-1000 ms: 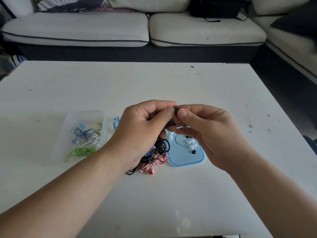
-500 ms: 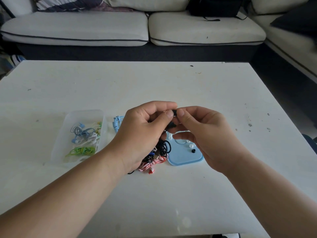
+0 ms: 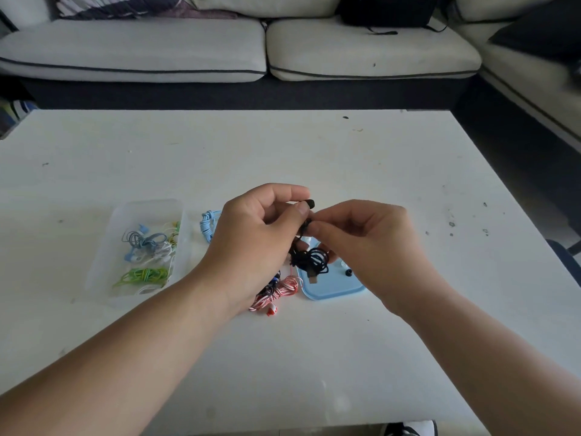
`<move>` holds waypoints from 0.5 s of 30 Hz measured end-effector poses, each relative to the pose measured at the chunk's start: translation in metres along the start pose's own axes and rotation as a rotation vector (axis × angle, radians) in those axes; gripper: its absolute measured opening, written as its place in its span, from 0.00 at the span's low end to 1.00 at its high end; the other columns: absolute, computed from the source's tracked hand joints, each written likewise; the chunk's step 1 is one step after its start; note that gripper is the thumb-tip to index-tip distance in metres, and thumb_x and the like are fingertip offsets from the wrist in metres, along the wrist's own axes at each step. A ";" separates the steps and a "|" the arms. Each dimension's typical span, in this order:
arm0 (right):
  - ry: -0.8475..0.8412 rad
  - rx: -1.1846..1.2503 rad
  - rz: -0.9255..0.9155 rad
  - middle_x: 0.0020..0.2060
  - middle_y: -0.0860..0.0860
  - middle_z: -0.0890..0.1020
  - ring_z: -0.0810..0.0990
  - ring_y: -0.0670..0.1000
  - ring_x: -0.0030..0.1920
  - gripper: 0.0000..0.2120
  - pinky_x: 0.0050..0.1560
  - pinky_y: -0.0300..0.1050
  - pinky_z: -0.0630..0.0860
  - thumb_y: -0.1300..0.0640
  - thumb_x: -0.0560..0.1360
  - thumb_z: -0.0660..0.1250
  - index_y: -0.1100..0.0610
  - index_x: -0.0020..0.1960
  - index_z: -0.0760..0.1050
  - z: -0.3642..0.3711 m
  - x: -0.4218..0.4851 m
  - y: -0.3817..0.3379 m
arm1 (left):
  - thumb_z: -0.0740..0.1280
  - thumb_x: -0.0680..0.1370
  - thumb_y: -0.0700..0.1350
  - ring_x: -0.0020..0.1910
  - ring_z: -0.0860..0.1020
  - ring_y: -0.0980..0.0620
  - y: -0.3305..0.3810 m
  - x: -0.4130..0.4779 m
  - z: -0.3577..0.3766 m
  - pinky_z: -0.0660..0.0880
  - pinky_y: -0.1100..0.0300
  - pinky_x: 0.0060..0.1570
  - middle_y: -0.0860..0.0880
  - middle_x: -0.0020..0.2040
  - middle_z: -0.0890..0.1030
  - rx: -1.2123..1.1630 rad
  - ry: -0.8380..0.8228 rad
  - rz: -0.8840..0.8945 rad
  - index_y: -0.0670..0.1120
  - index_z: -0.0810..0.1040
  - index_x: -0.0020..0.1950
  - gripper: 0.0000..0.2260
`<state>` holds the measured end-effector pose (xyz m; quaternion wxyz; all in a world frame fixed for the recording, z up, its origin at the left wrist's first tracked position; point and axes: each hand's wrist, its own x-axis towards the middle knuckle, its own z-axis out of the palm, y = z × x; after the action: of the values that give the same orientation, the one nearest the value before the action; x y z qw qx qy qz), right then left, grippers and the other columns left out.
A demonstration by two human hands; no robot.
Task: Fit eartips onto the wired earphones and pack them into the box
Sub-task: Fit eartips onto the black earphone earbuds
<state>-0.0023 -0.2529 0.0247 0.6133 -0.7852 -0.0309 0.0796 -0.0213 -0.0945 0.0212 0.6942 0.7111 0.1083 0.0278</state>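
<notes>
My left hand (image 3: 251, 237) pinches a black earbud (image 3: 309, 203) with a black tip between thumb and forefinger. My right hand (image 3: 367, 243) pinches the same black earphones lower down, near their second bud (image 3: 306, 225). The black cord bundle (image 3: 309, 259) and its plug hang below my fingers, above a light blue tray (image 3: 333, 289). On that tray lie a black eartip (image 3: 348, 272) and a clear eartip (image 3: 342, 264). A clear plastic box (image 3: 141, 247) at the left holds several coiled earphones.
Red-and-white earphones (image 3: 276, 292) lie on the white table (image 3: 314, 158) under my left wrist, and a light blue coiled pair (image 3: 208, 225) sits beside the box. A sofa (image 3: 220, 48) runs behind the table's far edge. A shoe (image 3: 408, 429) shows below the near edge.
My hands have drawn slightly apart. The black bud now sticks out past my left thumb, and my right fingers have dropped lower on the earphones. The cord bundle hangs more in view.
</notes>
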 end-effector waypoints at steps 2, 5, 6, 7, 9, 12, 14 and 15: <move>-0.005 -0.063 -0.033 0.35 0.46 0.87 0.82 0.44 0.32 0.03 0.34 0.34 0.76 0.60 0.75 0.75 0.53 0.45 0.86 -0.001 0.001 0.002 | 0.70 0.81 0.40 0.36 0.85 0.52 0.000 0.001 -0.001 0.78 0.64 0.34 0.49 0.44 0.88 -0.022 -0.021 -0.013 0.51 0.85 0.56 0.08; 0.013 -0.087 -0.048 0.36 0.46 0.87 0.84 0.46 0.36 0.05 0.43 0.42 0.82 0.61 0.76 0.73 0.53 0.44 0.85 -0.004 0.003 0.006 | 0.72 0.79 0.38 0.42 0.86 0.49 0.000 0.002 -0.003 0.81 0.61 0.40 0.46 0.45 0.88 -0.056 -0.075 -0.032 0.50 0.84 0.58 0.10; 0.033 -0.084 -0.048 0.36 0.46 0.87 0.84 0.46 0.37 0.05 0.44 0.43 0.82 0.61 0.76 0.73 0.53 0.44 0.84 -0.006 0.004 0.007 | 0.73 0.78 0.36 0.42 0.86 0.48 0.000 0.002 -0.003 0.81 0.60 0.41 0.45 0.46 0.88 -0.067 -0.086 -0.038 0.49 0.84 0.58 0.12; 0.048 -0.085 -0.049 0.37 0.46 0.87 0.84 0.47 0.38 0.06 0.45 0.43 0.82 0.62 0.76 0.73 0.52 0.43 0.84 -0.007 0.005 0.009 | 0.74 0.77 0.34 0.43 0.87 0.47 0.000 0.002 -0.003 0.81 0.59 0.42 0.44 0.46 0.87 -0.077 -0.090 -0.043 0.48 0.84 0.58 0.13; 0.044 -0.097 -0.046 0.37 0.47 0.87 0.85 0.49 0.40 0.06 0.45 0.43 0.82 0.61 0.76 0.73 0.52 0.44 0.84 -0.011 0.004 0.011 | 0.74 0.76 0.33 0.41 0.87 0.46 0.000 0.002 -0.002 0.82 0.59 0.42 0.44 0.46 0.87 -0.082 -0.095 -0.047 0.48 0.84 0.58 0.14; -0.005 -0.112 -0.040 0.37 0.49 0.87 0.84 0.49 0.37 0.05 0.42 0.43 0.82 0.61 0.76 0.73 0.52 0.44 0.85 -0.018 -0.002 0.013 | 0.75 0.75 0.33 0.39 0.86 0.45 -0.002 0.000 0.001 0.82 0.57 0.43 0.45 0.45 0.87 -0.076 -0.129 -0.051 0.47 0.84 0.58 0.15; -0.008 -0.102 -0.019 0.36 0.51 0.87 0.84 0.49 0.36 0.04 0.41 0.44 0.83 0.59 0.77 0.73 0.53 0.44 0.85 -0.026 -0.003 0.016 | 0.75 0.75 0.32 0.41 0.87 0.43 -0.004 -0.002 0.004 0.83 0.56 0.44 0.45 0.45 0.87 -0.080 -0.157 -0.064 0.47 0.83 0.59 0.15; 0.011 -0.109 -0.001 0.36 0.51 0.86 0.84 0.49 0.35 0.05 0.40 0.45 0.84 0.59 0.78 0.72 0.54 0.44 0.85 -0.029 -0.002 0.021 | 0.74 0.76 0.32 0.42 0.87 0.42 -0.005 -0.002 0.005 0.83 0.56 0.45 0.45 0.45 0.87 -0.079 -0.164 -0.072 0.47 0.83 0.58 0.15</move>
<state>-0.0010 -0.2860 0.0117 0.5699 -0.8178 -0.0321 0.0730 -0.0228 -0.0996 0.0166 0.7288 0.6786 0.0754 -0.0514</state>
